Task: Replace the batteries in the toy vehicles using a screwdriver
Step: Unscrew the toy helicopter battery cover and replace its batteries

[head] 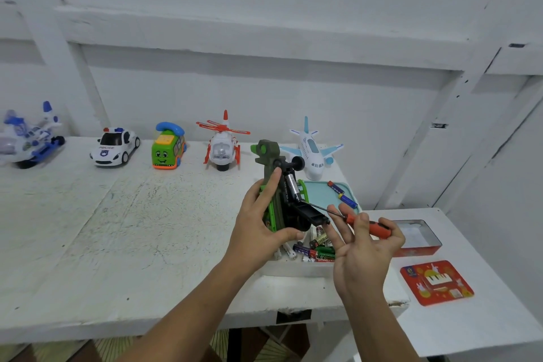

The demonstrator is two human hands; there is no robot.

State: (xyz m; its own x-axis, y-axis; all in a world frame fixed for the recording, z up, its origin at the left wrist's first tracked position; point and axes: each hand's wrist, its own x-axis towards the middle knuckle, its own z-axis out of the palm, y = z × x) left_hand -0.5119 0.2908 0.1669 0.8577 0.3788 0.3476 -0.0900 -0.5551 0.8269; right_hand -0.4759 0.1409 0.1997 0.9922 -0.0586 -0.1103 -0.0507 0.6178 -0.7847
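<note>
My left hand (pixel 261 220) grips a green and black toy vehicle (pixel 276 185), held upright above the table with its underside facing right. Its battery bay is open: a battery (pixel 291 187) shows inside and the black cover (pixel 310 215) hangs open at the bottom. My right hand (pixel 363 247) holds an orange-handled screwdriver (pixel 368 225) between thumb and fingers, with the other fingers spread. The metal tip points left at the open cover. Several loose batteries (pixel 316 247) lie on the table just under both hands.
Along the wall stand a blue-white jet (pixel 28 138), a police car (pixel 114 145), a green bus (pixel 169 147), a red-white helicopter (pixel 223 145) and a white airplane (pixel 311 150). A teal tray (pixel 320 194) holds batteries (pixel 342 194). An open red tin (pixel 418 237) and its lid (pixel 436 282) lie right.
</note>
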